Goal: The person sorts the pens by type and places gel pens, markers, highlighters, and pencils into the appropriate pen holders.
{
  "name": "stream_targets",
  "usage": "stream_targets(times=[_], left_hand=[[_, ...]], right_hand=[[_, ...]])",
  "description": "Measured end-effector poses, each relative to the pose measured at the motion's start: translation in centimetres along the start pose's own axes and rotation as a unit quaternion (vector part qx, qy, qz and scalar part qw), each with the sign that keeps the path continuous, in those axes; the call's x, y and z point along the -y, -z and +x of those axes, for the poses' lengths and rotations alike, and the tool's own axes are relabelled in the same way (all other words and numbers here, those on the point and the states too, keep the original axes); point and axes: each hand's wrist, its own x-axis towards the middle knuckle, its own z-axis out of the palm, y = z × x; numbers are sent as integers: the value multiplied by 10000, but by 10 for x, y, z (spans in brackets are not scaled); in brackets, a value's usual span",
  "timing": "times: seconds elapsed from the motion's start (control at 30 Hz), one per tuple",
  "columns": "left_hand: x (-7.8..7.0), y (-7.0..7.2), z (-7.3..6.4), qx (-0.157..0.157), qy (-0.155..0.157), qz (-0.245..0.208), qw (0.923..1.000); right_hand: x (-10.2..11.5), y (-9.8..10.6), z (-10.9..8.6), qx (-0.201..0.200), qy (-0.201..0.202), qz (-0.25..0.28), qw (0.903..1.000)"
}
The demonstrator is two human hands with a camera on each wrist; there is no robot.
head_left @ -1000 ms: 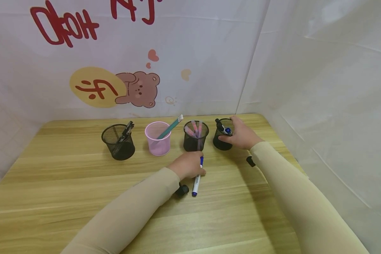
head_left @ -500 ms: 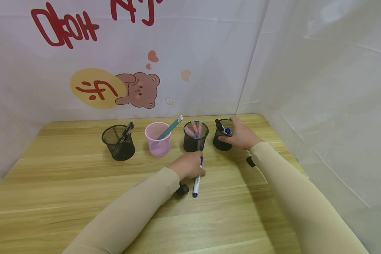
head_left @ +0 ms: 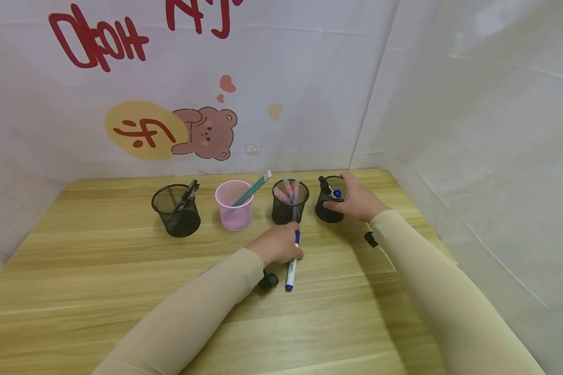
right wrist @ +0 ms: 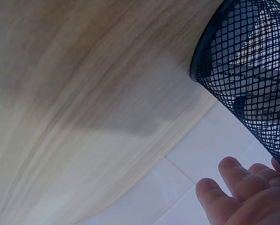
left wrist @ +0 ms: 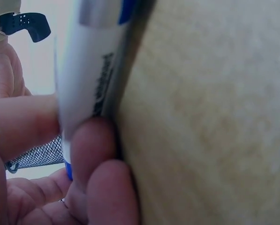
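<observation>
My left hand (head_left: 276, 245) pinches a white whiteboard marker with blue ends (head_left: 291, 272) that lies lengthwise on the table. Up close in the left wrist view, the fingers (left wrist: 94, 145) press on the barrel of the marker (left wrist: 89, 70), right against the wood. My right hand (head_left: 360, 202) holds the rightmost black mesh pen cup (head_left: 327, 212), thumb in front and fingers by the far rim. Inside that cup stand markers (head_left: 329, 188) with black and blue ends. In the right wrist view, fingers (right wrist: 243, 183) spread beside the mesh cup (right wrist: 252, 79).
Left of the held cup stand a black mesh cup (head_left: 281, 213) with pink-tinted pens, a pink cup (head_left: 234, 217) with green pencils (head_left: 252, 191), and another black mesh cup (head_left: 182, 224) with black pens. White walls border the wooden table (head_left: 98, 271) behind and at right.
</observation>
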Motion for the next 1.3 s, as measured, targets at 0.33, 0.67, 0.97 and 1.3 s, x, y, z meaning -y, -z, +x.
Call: stream_targets(times=[0.33, 0.67, 0.97, 1.3], left_hand=[[4, 2, -3, -5, -37, -474, 9989], [10, 3, -3, 98, -29, -967, 9953], [13, 3, -4, 66, -40, -1288, 9916], [14, 7, -8, -353, -203, -1603, 9862]], right_hand=[[-1, -1, 1, -50, 10, -25, 10000], [0, 0, 2, -45, 16, -63, 10000], [0, 0, 2, -30, 17, -46, 10000], [2, -1, 1, -64, 8, 14, 10000]])
